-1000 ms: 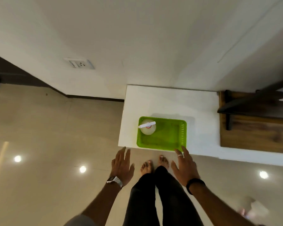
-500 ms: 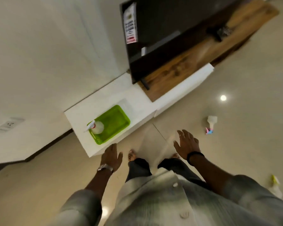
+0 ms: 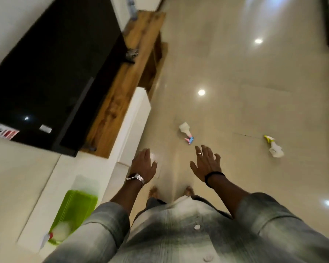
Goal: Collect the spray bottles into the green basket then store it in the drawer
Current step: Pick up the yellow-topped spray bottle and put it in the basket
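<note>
Spray bottles are lying apart: one with a pink-and-blue head (image 3: 186,132) on the floor (image 3: 235,73) just beyond the hands, a yellow-headed one (image 3: 273,147) far right, a third (image 3: 60,229) sitting in the green basket (image 3: 78,204) on the white cabinet (image 3: 51,186), near left. Left hand (image 3: 143,166) and right hand (image 3: 205,164) are hanging spread, holding nothing.

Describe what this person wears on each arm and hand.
The left hand has a silver metal-link wristwatch at the wrist. The right hand has a ring on one finger and a thin black band round the wrist. Both arms wear pale grey sleeves pushed up the forearms.
</note>
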